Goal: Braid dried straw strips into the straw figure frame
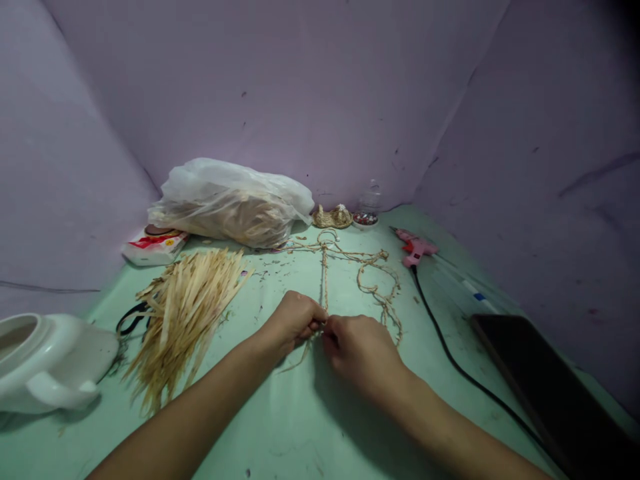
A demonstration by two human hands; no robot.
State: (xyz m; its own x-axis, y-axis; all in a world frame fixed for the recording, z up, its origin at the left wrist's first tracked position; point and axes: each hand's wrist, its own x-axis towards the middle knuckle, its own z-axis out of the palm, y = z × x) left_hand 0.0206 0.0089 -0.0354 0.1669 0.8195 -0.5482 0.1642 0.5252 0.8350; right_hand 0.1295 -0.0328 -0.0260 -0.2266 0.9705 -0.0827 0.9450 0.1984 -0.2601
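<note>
My left hand [296, 320] and my right hand [357, 343] meet at the middle of the table, both closed on the near end of a twisted straw cord [325, 279]. The cord runs straight away from me to a small loop and knot at the back. Further lengths of it lie in loose curls to the right of my right hand. A thin loose strand trails below my left fingers. The fingertips nearly touch, and what lies right between them is partly hidden.
Left lies a bundle of dry straw strips [185, 313], near a white ceramic vessel [45, 367]. A plastic bag [235, 203], a woven piece [333, 216] and a small dish [365, 220] line the back wall. Right are a pink glue gun [416, 247] with black cable and a dark phone-like slab [545, 393].
</note>
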